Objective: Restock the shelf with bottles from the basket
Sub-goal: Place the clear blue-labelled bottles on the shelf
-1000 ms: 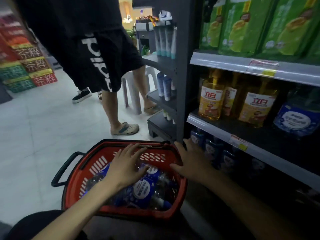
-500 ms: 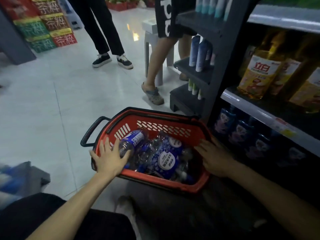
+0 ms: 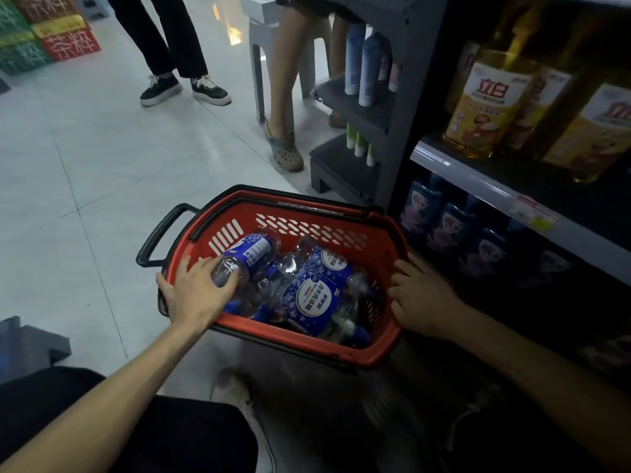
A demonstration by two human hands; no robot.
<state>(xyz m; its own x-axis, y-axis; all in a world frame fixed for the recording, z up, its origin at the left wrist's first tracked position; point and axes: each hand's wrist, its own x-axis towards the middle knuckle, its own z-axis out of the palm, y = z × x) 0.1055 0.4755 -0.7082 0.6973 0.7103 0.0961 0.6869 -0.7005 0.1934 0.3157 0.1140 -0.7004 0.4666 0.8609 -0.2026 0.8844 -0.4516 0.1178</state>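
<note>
A red basket [image 3: 307, 220] with black handles sits on the floor by the shelf, holding several clear bottles with blue labels [image 3: 316, 291]. My left hand [image 3: 194, 295] lies over the basket's left rim, fingers wrapped on the clear end of one bottle [image 3: 244, 256]. My right hand [image 3: 420, 298] grips the basket's right rim. The bottom shelf [image 3: 512, 199] at the right holds a row of blue-labelled bottles [image 3: 447, 230].
Yellow oil bottles [image 3: 488, 104] stand on the shelf above. A grey end rack [image 3: 358, 107] with tubes stands behind the basket. Two people's legs [image 3: 283, 80] and a white stool are on the tiled floor beyond. Coloured crates [image 3: 51, 35] are stacked far left.
The view has tilted down toward the basket. My left hand moved from the middle of the bottles to the basket's left rim and closed on one bottle's end. My right hand stays at the right rim.
</note>
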